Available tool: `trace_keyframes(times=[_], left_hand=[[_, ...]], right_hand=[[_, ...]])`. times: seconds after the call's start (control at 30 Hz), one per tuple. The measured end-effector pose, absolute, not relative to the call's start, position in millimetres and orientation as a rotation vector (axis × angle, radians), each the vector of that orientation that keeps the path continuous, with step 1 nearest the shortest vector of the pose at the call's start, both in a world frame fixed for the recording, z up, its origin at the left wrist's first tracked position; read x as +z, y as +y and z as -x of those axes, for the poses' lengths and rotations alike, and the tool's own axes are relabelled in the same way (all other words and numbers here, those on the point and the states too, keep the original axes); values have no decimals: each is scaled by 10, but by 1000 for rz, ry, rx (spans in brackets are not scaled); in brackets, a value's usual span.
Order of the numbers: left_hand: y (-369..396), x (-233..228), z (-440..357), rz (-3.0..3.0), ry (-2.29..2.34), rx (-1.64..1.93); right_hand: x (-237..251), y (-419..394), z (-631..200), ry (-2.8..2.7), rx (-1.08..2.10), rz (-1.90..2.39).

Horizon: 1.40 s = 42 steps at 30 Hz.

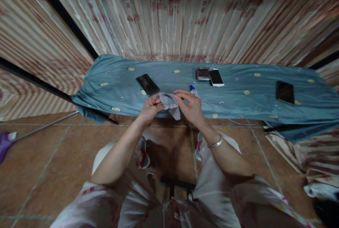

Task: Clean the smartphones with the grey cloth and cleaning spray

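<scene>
Between my two hands hangs a thin greyish-white cloth (171,105), crumpled, its lower corner drooping over the table's front edge. My left hand (152,107) pinches its left side. The fingers of my right hand (189,103), closed at the tips, hold its right side. Just beyond my left hand lies a dark phone (147,84), its screen up. Partly hidden behind my right hand is a small clear bottle with a blue cap (192,88).
A blue-green patterned cloth (164,74) covers the long narrow table. Farther back lie a white-framed phone (216,77) and a partly blurred box-like item (202,74). Another dark phone (285,92) lies at the right. Pleated curtains (169,19) hang behind the table.
</scene>
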<state>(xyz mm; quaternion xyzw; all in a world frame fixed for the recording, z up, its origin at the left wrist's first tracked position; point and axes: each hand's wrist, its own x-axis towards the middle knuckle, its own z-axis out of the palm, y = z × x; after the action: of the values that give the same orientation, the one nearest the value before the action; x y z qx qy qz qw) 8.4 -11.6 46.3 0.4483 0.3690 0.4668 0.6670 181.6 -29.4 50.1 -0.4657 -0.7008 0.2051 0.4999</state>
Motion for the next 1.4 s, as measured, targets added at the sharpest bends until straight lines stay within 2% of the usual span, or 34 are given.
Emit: trace_keyframes(times=[0.2, 0.4, 0.5, 0.67, 0.8, 1.1, 1.4], left_hand=[[-102, 469, -75, -826, 917, 1126], [-111, 502, -50, -939, 1007, 1086], [-139, 562, -39, -1033, 968, 1027], [-147, 688, 34, -1015, 924, 1019], [-92, 757, 184, -993, 1002, 1127], [35, 531, 380, -1053, 1231, 1187], [-110, 399, 72, -1237, 1168, 1073]], right_hand=[[419, -385, -1695, -2100, 340, 1033], [489, -370, -1746, -1951, 483, 1041], [506, -261, -1850, -1790, 769, 1072], [471, -144, -1959, -1700, 1586, 995], [432, -207, -1981, -1601, 1864, 1017], [328, -246, -2017, -1007, 1852, 1107], [385, -205, -1778, -1014, 1767, 1109]])
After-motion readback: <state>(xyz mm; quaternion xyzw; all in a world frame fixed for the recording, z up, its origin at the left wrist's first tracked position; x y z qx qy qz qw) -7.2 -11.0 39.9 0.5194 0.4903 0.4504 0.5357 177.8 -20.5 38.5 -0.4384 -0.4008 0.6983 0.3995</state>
